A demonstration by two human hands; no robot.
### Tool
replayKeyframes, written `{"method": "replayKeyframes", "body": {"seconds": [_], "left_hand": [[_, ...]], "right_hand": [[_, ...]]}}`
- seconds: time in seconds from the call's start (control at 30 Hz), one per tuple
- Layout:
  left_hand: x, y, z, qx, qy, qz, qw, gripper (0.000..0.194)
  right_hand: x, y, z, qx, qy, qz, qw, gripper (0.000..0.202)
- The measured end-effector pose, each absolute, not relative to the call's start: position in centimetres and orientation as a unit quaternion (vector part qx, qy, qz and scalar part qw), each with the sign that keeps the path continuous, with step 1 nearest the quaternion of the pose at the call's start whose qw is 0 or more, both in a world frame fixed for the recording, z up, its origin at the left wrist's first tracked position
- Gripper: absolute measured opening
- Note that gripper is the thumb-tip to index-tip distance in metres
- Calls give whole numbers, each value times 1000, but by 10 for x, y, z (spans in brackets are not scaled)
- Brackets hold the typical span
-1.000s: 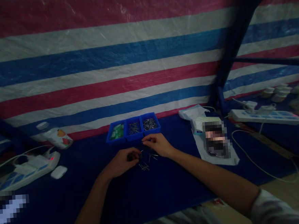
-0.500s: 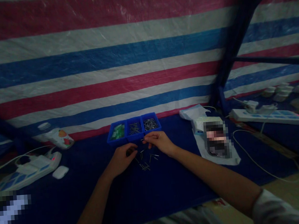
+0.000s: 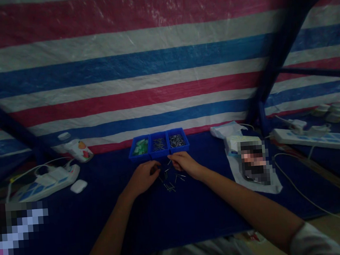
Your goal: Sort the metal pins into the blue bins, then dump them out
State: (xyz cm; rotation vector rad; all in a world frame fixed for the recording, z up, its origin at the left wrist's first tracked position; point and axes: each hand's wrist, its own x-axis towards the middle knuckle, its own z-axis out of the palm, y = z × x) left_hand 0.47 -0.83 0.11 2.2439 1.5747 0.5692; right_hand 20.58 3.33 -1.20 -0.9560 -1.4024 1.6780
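Observation:
My right hand (image 3: 186, 165) is closed in a pinch just in front of the blue bins, with a thin metal pin (image 3: 169, 162) showing at its fingertips. Facing it from the left, my left hand (image 3: 143, 178) has its fingers curled with thumb and fingertips close together; whatever is between them is too dark to make out. Below and between both hands, several loose metal pins (image 3: 170, 187) lie scattered on the dark blue tabletop (image 3: 176, 220). Three joined blue bins stand behind: one with green pieces (image 3: 141, 147), one with long metal pins (image 3: 159, 144), one with small shiny metal parts (image 3: 177, 140).
On the left are a power strip (image 3: 48, 182), a white case (image 3: 79, 186) and a bottle (image 3: 81, 150). To the right, a tissue pack (image 3: 232, 142) and white paper (image 3: 274, 186) lie near a cable and another power strip (image 3: 313, 137). A striped sheet (image 3: 154, 66) hangs behind.
The view has shifted slightly, so the scene sits further right. My right hand has drawn down a little from the bins with the pin. My left hand stays much the same.

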Motion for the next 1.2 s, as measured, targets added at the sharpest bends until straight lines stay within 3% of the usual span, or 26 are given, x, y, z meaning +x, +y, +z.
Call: {"method": "replayKeyframes", "body": {"seconds": [0.33, 0.43, 0.53, 0.63, 0.83, 1.2], "left_hand": [[0, -8, -1, 792, 548, 200, 182, 21], [-3, -8, -1, 808, 526, 185, 190, 29], [-4, -10, 0, 833, 492, 155, 199, 40], [-5, -12, 2, 844, 476, 128, 211, 39], [-5, -13, 1, 828, 492, 125, 239, 24], [-7, -11, 1, 808, 516, 124, 255, 15]], "right_hand": [[183, 53, 6, -455, -557, 595, 359, 22], [190, 45, 0, -430, -705, 466, 317, 10], [201, 32, -7, -349, -842, 307, 272, 13], [208, 23, -10, -305, -894, 235, 230, 15], [209, 21, -10, -289, -909, 203, 223, 16], [210, 20, -12, -272, -916, 172, 237, 18]]}}
